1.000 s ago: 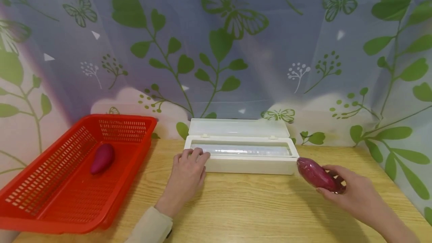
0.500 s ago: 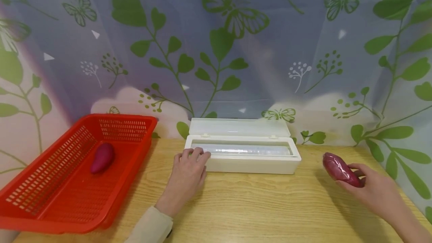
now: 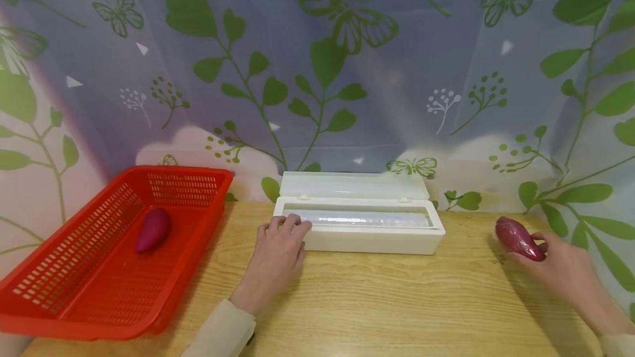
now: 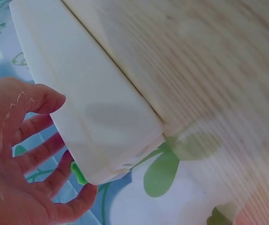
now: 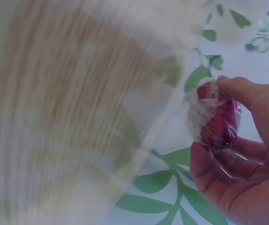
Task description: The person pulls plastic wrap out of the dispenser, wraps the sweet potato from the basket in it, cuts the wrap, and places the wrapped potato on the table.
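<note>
In the head view, my right hand grips a purple sweet potato wrapped in clear film, above the right side of the table. The right wrist view shows crumpled cling film around its end, between thumb and fingers. My left hand rests on the front left corner of a white cling film dispenser, its lid raised at the back. Inside lies a roll of clear film. In the left wrist view, the thumb touches the dispenser's edge and the loosely bent fingers lie beyond it.
A red plastic basket stands on the left, with another purple sweet potato in it. The wooden table ends at a patterned curtain behind and at the right. A green slider sits by the dispenser's edge.
My right hand has carried the wrapped sweet potato to the right, away from the dispenser's right end. My left hand has stayed at the dispenser's left corner.
</note>
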Motion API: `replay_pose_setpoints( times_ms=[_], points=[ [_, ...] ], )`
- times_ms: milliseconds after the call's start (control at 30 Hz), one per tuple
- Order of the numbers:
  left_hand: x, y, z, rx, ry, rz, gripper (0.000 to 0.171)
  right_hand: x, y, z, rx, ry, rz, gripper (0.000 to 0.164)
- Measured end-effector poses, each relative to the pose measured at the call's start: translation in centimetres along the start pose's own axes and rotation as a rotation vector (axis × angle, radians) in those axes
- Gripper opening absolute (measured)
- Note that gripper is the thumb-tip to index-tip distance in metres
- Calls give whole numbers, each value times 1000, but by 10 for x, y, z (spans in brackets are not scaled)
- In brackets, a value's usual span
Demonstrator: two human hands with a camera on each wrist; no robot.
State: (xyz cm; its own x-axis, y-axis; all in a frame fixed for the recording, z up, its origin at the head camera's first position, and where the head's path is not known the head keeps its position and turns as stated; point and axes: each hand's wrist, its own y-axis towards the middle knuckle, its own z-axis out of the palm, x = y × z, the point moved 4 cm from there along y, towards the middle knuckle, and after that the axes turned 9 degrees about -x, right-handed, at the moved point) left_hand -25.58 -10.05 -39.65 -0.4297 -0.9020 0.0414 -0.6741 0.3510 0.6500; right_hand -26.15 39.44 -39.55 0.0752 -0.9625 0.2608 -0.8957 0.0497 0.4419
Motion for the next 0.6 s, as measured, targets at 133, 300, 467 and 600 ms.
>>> replay_pose_setpoints(
  times_ms=[133,300,467,600],
  points=[
    [0,0,-1,8,-3,-3,35,-5,7,5,49,-1,21,67],
    [0,0,-1,18,-5,-6,36,-12,12,11,120,8,34,68],
    [0,0,-2,32,-8,-7,35,-16,13,16,165,5,35,67],
    [0,0,-2,34,-15,-15,35,-15,14,19,181,0,24,70]
  ],
)
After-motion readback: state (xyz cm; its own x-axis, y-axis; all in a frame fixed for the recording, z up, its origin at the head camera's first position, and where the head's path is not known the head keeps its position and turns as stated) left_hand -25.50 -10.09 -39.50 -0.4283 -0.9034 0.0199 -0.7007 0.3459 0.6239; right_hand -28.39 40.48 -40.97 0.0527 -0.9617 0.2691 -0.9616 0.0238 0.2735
